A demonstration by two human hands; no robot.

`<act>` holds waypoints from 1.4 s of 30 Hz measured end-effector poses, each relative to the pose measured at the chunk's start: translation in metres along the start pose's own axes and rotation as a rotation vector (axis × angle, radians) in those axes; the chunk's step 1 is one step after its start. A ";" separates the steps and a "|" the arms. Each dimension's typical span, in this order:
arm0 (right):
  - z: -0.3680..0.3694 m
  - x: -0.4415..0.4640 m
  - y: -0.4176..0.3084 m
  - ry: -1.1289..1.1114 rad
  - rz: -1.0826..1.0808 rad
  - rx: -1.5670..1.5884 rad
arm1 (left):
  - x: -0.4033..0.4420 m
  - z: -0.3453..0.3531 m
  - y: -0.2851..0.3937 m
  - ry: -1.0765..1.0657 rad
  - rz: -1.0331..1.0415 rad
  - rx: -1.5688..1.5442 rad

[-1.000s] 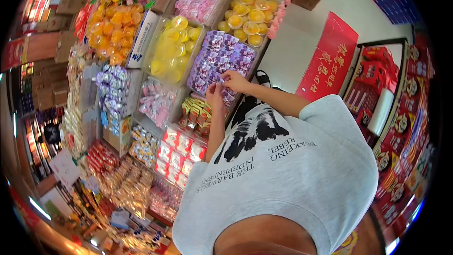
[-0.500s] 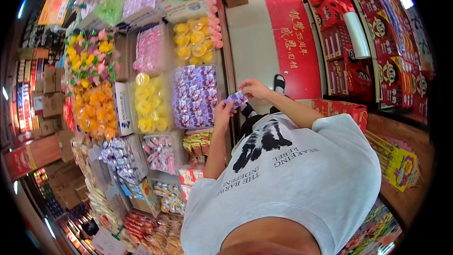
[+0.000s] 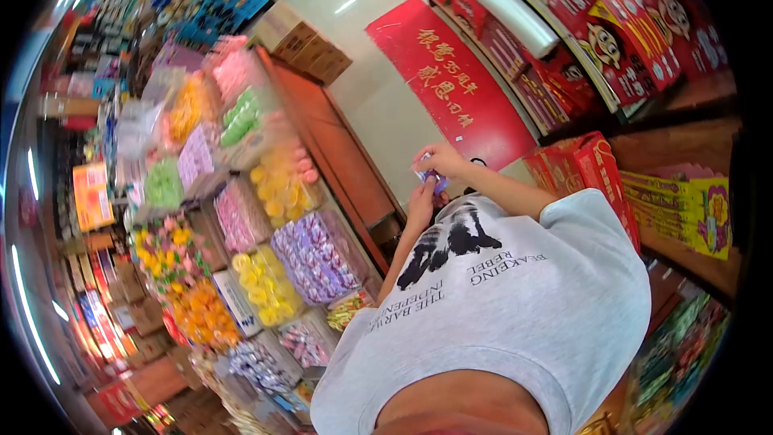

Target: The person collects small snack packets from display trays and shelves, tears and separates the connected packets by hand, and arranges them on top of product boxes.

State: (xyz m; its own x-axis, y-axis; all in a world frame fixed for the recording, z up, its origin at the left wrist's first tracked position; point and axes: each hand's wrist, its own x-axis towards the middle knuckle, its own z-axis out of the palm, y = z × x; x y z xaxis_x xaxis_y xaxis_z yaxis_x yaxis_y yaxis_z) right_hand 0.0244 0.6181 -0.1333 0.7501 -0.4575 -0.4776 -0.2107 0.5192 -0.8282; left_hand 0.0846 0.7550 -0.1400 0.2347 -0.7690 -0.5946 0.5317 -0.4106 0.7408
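Observation:
A small purple printed packet [image 3: 439, 183] is held in front of my chest, above the floor beside the sweets stand. My left hand [image 3: 421, 200] is closed on its lower side. My right hand [image 3: 443, 159] pinches its upper side, fingertips close to those of the left. The fingers cover part of the packet, and I cannot make out whether it is torn. Left of my hands, a clear bin [image 3: 316, 256] holds many similar purple packets. Beside that bin lie yellow cup-shaped sweets [image 3: 266, 286].
The stand's brown wooden edge [image 3: 338, 141] runs along my left, with cardboard boxes [image 3: 299, 42] at its far end. A red mat with gold characters [image 3: 451, 84] lies on the pale floor. Red gift boxes [image 3: 636, 44] fill shelves at right, near a white plastic roll [image 3: 517, 18].
My view has turned, so the stand now appears tilted and lower left. Both hands, still on the purple packet, have shifted right and away from the bin, closer to my body.

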 end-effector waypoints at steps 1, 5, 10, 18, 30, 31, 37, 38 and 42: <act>-0.018 -0.008 -0.011 0.042 0.007 0.043 | 0.010 0.013 -0.001 -0.023 -0.021 0.028; -0.086 -0.029 -0.024 0.214 -0.087 0.117 | 0.054 0.062 0.004 -0.075 0.099 0.206; -0.151 -0.059 -0.045 0.337 -0.076 0.290 | 0.085 0.121 0.034 -0.104 0.195 0.377; -0.208 -0.053 -0.051 0.421 -0.145 0.458 | 0.119 0.183 0.057 -0.223 0.173 0.446; -0.221 0.013 -0.095 0.623 -0.178 0.472 | 0.230 0.151 0.123 -0.554 0.083 0.622; -0.228 0.018 -0.105 0.648 -0.187 0.458 | 0.243 0.157 0.132 -0.580 0.090 0.612; -0.240 0.046 -0.176 0.869 -0.298 0.357 | 0.303 0.181 0.189 -0.772 0.121 0.519; -0.245 0.052 -0.182 0.892 -0.338 0.324 | 0.322 0.181 0.183 -0.768 0.066 0.411; -0.251 0.060 -0.202 0.976 -0.382 0.275 | 0.345 0.199 0.218 -0.882 0.209 0.534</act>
State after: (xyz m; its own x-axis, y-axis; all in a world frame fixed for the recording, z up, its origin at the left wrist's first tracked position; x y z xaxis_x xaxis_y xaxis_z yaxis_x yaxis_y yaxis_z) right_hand -0.0456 0.3043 -0.0680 -0.1116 -0.9376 -0.3294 0.1698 0.3086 -0.9359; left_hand 0.1197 0.3024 -0.1212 -0.5092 -0.8456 -0.1601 0.0709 -0.2266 0.9714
